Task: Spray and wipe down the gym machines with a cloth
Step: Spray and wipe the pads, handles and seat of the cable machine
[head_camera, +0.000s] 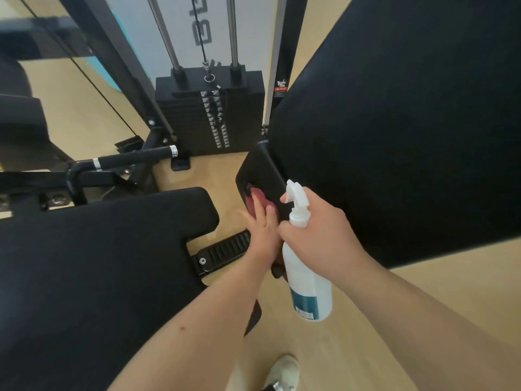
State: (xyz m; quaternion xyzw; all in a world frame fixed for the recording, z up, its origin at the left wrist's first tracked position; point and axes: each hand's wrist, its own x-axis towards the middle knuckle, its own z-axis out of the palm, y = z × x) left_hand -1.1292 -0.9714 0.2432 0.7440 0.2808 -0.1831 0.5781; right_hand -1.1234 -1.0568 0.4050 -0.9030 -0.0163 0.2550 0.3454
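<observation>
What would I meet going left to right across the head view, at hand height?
In order: black seat pad → left hand pressing the red cloth → spray bottle gripped by the right hand → large black back pad.

A pale wooden floor (220, 170) carries a white shoe (284, 371) at its near edge; a white lettered panel (253, 29) rises beyond its far end.

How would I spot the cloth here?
Start at the big black pad on the right; a black plate juts from its lower left edge. The left hand presses the cloth against it: the only dark red thing amid black gear.
</observation>
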